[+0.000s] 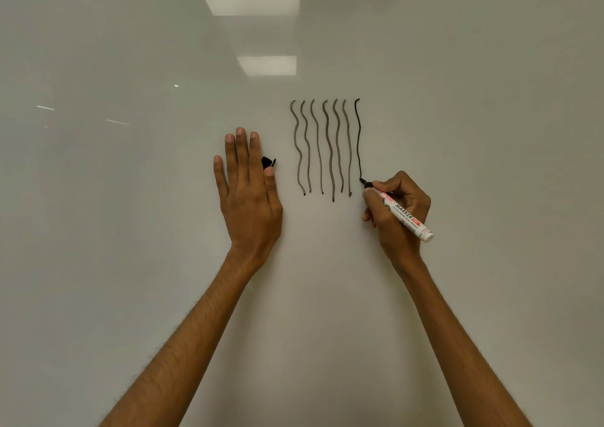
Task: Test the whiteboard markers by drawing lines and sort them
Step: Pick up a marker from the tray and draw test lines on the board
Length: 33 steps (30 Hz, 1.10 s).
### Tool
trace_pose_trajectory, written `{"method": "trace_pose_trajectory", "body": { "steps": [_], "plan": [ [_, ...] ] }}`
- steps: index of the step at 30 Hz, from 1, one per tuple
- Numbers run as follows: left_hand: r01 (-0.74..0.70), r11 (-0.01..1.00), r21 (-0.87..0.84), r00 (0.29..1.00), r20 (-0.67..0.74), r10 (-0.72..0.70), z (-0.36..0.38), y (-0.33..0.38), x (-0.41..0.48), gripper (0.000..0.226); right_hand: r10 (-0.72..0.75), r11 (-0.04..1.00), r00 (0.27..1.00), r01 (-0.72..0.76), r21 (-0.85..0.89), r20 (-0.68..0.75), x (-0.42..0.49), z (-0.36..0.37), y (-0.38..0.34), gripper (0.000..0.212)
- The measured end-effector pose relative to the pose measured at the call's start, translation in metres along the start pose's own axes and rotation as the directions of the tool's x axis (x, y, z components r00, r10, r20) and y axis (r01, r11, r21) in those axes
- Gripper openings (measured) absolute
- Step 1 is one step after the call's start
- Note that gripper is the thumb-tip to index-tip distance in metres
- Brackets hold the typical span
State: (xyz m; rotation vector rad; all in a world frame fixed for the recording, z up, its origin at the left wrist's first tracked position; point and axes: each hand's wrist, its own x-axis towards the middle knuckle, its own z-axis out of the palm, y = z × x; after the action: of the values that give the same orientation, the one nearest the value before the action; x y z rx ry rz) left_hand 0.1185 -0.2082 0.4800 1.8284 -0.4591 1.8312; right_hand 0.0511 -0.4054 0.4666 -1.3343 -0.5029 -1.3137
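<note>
Forearms: Two bare forearms lay nearest the camera, the left forearm point(183, 345) and the right forearm point(457, 338), both reaching up from the bottom edge toward the board.
Board: A white glossy whiteboard point(98, 230) filled the whole view.
Left hand: The left hand point(248, 194) lay flat against the board, back toward the camera, four fingers straight and close together, pointing up.
Left grip: The thumb pinched a black cap point(268, 162) against the side of the index finger; only the cap's upper end showed above the thumb tip.
Right hand: The right hand point(397, 211) was right of the drawn lines, its fingers curled.
Right grip: Thumb and fingers were closed tightly round the front part of the marker point(403, 215), in a writing hold.
Marker position: The marker was white-bodied with a printed label. It was tilted, with the rear end pointing down and to the right and the black tip point(362, 180) touching the board.
Dark line: One black wavy line point(358, 139) ran down the board and ended at the marker tip.
Grey lines: Six fainter grey wavy lines point(322, 147) stood side by side just left of the dark line, between the two hands.
Reflections: Bright rectangular reflections point(266, 65) showed on the upper board.
</note>
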Motion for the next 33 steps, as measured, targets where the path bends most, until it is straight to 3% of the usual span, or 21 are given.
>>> {"method": "trace_pose_trajectory", "body": {
  "steps": [9,16,23,33],
  "plan": [
    [-0.003,1.000,0.003,1.000,-0.010,0.003,0.001,0.000,-0.001,0.050,0.029,0.998,0.991,-0.020,-0.067,0.129,-0.002,-0.014,0.007,0.019],
    [-0.006,1.000,-0.002,1.000,-0.005,0.006,0.000,0.000,-0.001,0.050,0.066,0.997,0.986,-0.059,-0.051,0.151,-0.004,-0.017,0.006,0.021],
    [-0.003,1.000,0.012,1.000,0.003,0.003,0.000,0.000,-0.002,0.051,0.087,0.992,0.995,-0.092,0.091,0.058,0.010,-0.013,-0.011,0.020],
    [0.000,1.000,-0.001,1.000,0.005,0.000,-0.002,0.002,-0.002,0.051,-0.040,0.990,0.999,0.040,0.137,-0.003,0.082,0.013,-0.044,0.008]
  ]
}}
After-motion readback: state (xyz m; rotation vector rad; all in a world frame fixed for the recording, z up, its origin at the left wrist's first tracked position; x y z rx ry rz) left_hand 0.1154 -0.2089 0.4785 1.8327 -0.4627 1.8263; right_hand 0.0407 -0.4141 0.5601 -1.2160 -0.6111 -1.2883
